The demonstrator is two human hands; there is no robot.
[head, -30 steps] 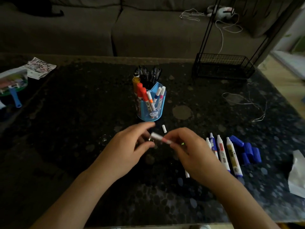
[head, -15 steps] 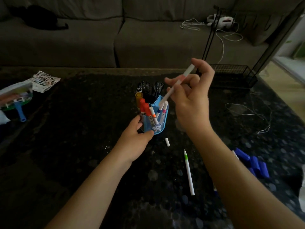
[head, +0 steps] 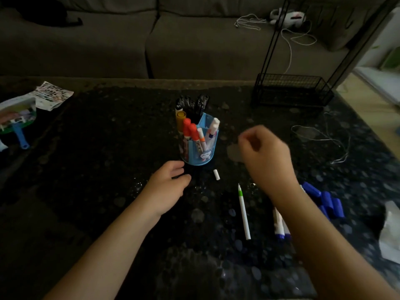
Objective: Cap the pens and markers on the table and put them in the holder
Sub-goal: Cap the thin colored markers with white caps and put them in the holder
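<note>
A blue holder (head: 208, 155) stands mid-table with several capped pens and markers in it. My left hand (head: 167, 185) hovers just in front of its base, fingers loosely curled, holding nothing. My right hand (head: 265, 156) is to the right of the holder, blurred, fingers curled in with nothing visible in them. A small white cap (head: 216, 175) lies in front of the holder. An uncapped white pen with a green band (head: 244, 211) lies between my arms. White markers with blue ends (head: 279, 225) lie partly under my right forearm. Several blue caps (head: 324, 201) sit to the right.
A black wire basket on a frame (head: 290, 89) stands at the back right, with a thin white cord (head: 324, 137) in front of it. Toy packaging (head: 19, 114) lies at the left edge. White paper (head: 389, 232) is at the right edge. A sofa runs behind the table.
My right hand dropped its white pen into the holder and pulled back down to the right, empty. My left hand let go of the holder's base and drew back slightly.
</note>
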